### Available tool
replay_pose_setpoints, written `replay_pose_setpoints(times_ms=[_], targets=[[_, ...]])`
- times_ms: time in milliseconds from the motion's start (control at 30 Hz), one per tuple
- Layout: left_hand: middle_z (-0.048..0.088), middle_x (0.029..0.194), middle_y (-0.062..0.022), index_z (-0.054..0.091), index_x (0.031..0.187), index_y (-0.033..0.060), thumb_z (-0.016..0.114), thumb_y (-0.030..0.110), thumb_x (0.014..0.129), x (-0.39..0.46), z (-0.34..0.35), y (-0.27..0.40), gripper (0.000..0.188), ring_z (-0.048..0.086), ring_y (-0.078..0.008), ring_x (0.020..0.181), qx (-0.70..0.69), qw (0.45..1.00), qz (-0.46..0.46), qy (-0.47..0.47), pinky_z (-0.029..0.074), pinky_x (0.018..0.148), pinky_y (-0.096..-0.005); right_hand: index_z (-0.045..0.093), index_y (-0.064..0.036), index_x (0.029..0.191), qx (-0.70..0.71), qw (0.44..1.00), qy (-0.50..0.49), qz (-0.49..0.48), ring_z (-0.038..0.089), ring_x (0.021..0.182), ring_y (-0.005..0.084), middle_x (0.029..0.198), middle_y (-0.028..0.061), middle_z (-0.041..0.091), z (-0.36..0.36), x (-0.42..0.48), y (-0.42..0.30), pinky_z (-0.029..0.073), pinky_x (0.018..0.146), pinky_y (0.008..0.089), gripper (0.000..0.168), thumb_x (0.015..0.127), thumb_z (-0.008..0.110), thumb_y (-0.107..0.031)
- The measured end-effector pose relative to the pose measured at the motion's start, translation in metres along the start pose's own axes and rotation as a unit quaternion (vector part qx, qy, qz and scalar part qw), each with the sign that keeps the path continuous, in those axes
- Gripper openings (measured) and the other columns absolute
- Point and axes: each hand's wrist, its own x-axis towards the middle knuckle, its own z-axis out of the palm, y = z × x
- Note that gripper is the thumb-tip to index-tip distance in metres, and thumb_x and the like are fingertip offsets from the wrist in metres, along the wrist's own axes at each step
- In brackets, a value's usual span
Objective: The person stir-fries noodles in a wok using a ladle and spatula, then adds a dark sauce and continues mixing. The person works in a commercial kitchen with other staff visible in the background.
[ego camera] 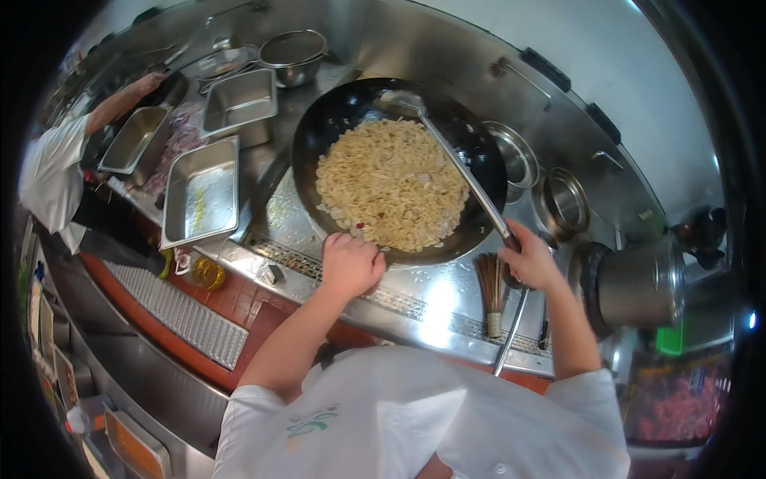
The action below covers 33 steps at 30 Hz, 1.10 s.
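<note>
A large black wok sits on the steel range in front of me, holding a broad mound of pale, cut noodle-like food with small pieces mixed in. My right hand, at the wok's right, is closed round the dark handle end of a long metal wok ladle. The ladle's head rests on the wok's far inner wall, beyond the food. My left hand is closed on the near rim of the wok; whether a cloth or handle lies beneath it is hidden.
Steel pans stand left, beside a co-worker reaching over another wok. A bamboo wok brush and a metal rod lie near my right hand. Right are steel bowls and a large pot. An oil bottle is at lower left.
</note>
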Motion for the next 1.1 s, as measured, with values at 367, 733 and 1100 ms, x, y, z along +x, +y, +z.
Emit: replay_pose_setpoints(times_ms=[367,733,1100], targets=[[0.057,0.059,-0.0074,0.059,0.059,0.0094,0.064,0.02,0.071,0.004,0.007,-0.001,0.017,0.056,-0.0292,0.063,0.017,0.998,0.013,-0.051,0.043,0.07,-0.0425,0.053,-0.002,0.112,0.028,0.991,0.091,0.094,0.061,0.074,0.034,0.08,0.0172,0.062,0.13,-0.086,0.142,0.049,0.068,0.0408,0.035,0.08,0.063,-0.013],[0.055,0.093,-0.0104,0.056,0.088,0.009,0.064,0.02,0.078,-0.023,0.019,-0.005,0.017,0.051,-0.033,0.095,-0.032,0.998,0.03,0.052,0.038,0.09,-0.048,0.046,-0.005,0.132,0.246,0.95,-0.158,0.114,0.058,0.063,0.0181,0.077,0.0085,0.059,0.119,-0.117,0.069,0.047,0.057,0.0291,0.045,0.089,0.058,-0.013],[0.037,0.143,-0.0201,0.047,0.131,0.0073,0.066,0.012,0.076,-0.077,0.012,-0.01,0.058,0.031,-0.0471,0.132,-0.059,0.998,0.03,0.001,0.027,0.107,-0.0577,0.027,-0.012,0.15,0.149,0.966,-0.209,0.026,0.049,0.055,0.008,0.076,0.0028,0.053,0.101,-0.081,0.006,0.044,0.051,0.0237,0.063,0.093,0.053,-0.01]])
